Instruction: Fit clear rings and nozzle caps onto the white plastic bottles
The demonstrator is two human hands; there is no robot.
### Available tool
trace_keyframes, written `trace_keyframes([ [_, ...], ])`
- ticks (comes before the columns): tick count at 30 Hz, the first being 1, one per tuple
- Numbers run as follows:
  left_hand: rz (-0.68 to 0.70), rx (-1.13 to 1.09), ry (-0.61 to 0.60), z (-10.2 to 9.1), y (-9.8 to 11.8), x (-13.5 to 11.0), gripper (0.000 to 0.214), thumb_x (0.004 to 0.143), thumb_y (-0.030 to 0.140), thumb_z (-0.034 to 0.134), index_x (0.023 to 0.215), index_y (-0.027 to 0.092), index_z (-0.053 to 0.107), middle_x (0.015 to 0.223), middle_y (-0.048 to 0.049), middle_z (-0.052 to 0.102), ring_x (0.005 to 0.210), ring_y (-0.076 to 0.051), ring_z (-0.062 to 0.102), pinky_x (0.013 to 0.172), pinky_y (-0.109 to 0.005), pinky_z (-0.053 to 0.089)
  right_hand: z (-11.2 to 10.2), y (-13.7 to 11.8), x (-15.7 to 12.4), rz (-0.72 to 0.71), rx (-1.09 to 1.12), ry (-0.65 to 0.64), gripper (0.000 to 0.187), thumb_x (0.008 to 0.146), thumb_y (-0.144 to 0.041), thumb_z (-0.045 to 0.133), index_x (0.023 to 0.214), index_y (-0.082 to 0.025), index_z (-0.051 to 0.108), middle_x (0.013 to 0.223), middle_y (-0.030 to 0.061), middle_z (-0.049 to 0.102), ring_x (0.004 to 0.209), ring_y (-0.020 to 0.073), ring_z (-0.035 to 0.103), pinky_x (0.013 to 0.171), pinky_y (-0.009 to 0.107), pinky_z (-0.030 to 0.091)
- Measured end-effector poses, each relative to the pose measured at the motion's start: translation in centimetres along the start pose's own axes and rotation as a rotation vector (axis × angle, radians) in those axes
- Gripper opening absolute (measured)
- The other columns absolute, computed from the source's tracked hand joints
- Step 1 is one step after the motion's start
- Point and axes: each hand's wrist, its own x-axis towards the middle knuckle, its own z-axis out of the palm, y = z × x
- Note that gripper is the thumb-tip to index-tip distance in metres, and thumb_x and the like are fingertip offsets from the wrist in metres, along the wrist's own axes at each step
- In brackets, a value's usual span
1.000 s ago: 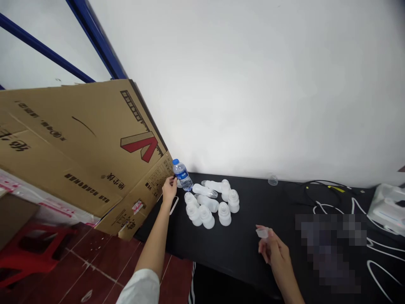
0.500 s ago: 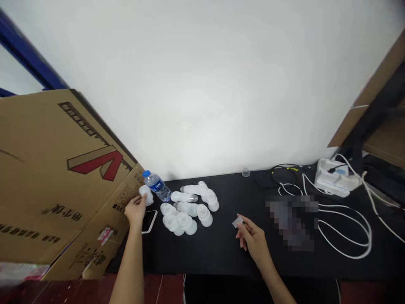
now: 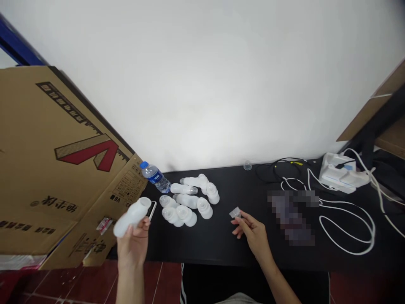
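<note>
My left hand (image 3: 134,236) is closed round a white plastic bottle (image 3: 131,217), held tilted with its uncapped mouth up and to the right. Behind that hand a phone (image 3: 152,210) lies partly hidden on the black table (image 3: 218,240). Between thumb and fingers of my right hand (image 3: 249,232) is a small clear plastic piece (image 3: 235,212), raised over the table. Several white bottles (image 3: 186,200) with clear caps lie or stand in a cluster between my hands.
A water bottle (image 3: 155,177) leans by a large cardboard box (image 3: 82,169) on the left. Towards the wall sits a clear cap (image 3: 247,165). On the right are white cables (image 3: 348,228), a white power strip (image 3: 343,173) and a blurred-out object (image 3: 292,219).
My left hand has come back from beside the water bottle towards me, lifting and turning the white bottle. My right hand still holds the clear piece, nearly in place. The view has shifted slightly.
</note>
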Motion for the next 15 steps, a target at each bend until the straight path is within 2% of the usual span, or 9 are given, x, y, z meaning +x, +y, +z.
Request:
trace_keyframes([
  [2, -0.038, 0.002, -0.132, 1.7, -1.7, -2.9, 0.069, 0.068, 0.053, 0.098, 0.122, 0.021, 0.07, 0.089, -0.003, 0.076, 0.071, -0.018, 0.069, 0.064, -0.028, 0.058, 0.1, -0.2, -0.1, 0.021, 0.002, 0.014, 0.057, 0.078, -0.066, 0.092, 0.104, -0.016, 0.082, 0.082, 0.0128, 0.083, 0.056, 0.0238, 0.075, 0.047, 0.032, 0.059],
  [4, -0.142, 0.027, -0.224, 3.8, -4.1, -6.3, 0.068, 0.073, 0.057, 0.095, 0.124, 0.019, 0.071, 0.088, -0.0056, 0.077, 0.065, -0.018, 0.068, 0.063, -0.031, 0.058, 0.0, -0.6, 0.1, 0.02, 0.007, 0.033, 0.053, 0.075, -0.064, 0.095, 0.093, -0.016, 0.08, 0.077, 0.0114, 0.082, 0.056, 0.0248, 0.076, 0.047, 0.032, 0.06],
  [6, -0.294, 0.063, -0.307, 6.2, -6.7, -9.7, 0.065, 0.076, 0.059, 0.093, 0.12, 0.015, 0.073, 0.084, -0.0077, 0.077, 0.06, -0.018, 0.067, 0.059, -0.031, 0.057, -0.5, -1.2, 0.5, -0.007, 0.004, 0.059, 0.053, 0.072, -0.063, 0.097, 0.092, -0.017, 0.079, 0.077, 0.0109, 0.082, 0.06, 0.0262, 0.079, 0.049, 0.032, 0.062],
  [8, -0.466, 0.119, -0.407, 8.8, -8.9, -12.1, 0.064, 0.082, 0.055, 0.091, 0.125, 0.012, 0.071, 0.076, -0.0069, 0.075, 0.061, -0.018, 0.068, 0.06, -0.029, 0.057, -1.5, -1.9, 1.0, -0.053, -0.029, 0.081, 0.055, 0.074, -0.065, 0.095, 0.098, -0.017, 0.08, 0.085, 0.0124, 0.084, 0.066, 0.0274, 0.081, 0.053, 0.033, 0.064],
  [10, -0.547, 0.117, -0.418, 11.2, -10.4, -13.3, 0.068, 0.082, 0.055, 0.092, 0.131, 0.015, 0.067, 0.083, -0.0061, 0.075, 0.066, -0.018, 0.073, 0.06, -0.028, 0.059, -2.8, -2.5, 1.4, -0.091, -0.077, 0.089, 0.058, 0.079, -0.067, 0.091, 0.107, -0.017, 0.082, 0.093, 0.0141, 0.086, 0.071, 0.0281, 0.083, 0.058, 0.034, 0.066],
  [12, -0.574, 0.134, -0.452, 12.8, -11.4, -13.4, 0.068, 0.077, 0.055, 0.096, 0.125, 0.017, 0.067, 0.093, -0.0066, 0.076, 0.072, -0.02, 0.077, 0.065, -0.03, 0.063, -4.0, -2.8, 1.5, -0.113, -0.107, 0.09, 0.055, 0.082, -0.066, 0.089, 0.108, -0.018, 0.081, 0.096, 0.0146, 0.086, 0.072, 0.0279, 0.083, 0.059, 0.035, 0.066],
  [15, -0.579, 0.142, -0.536, 14.0, -12.3, -12.7, 0.067, 0.077, 0.057, 0.095, 0.122, 0.017, 0.068, 0.102, -0.0074, 0.075, 0.079, -0.021, 0.078, 0.071, -0.033, 0.067, -5.1, -2.7, 1.4, -0.147, -0.107, 0.109, 0.045, 0.086, -0.061, 0.088, 0.1, -0.019, 0.079, 0.093, 0.0132, 0.086, 0.067, 0.0254, 0.08, 0.056, 0.033, 0.064],
])
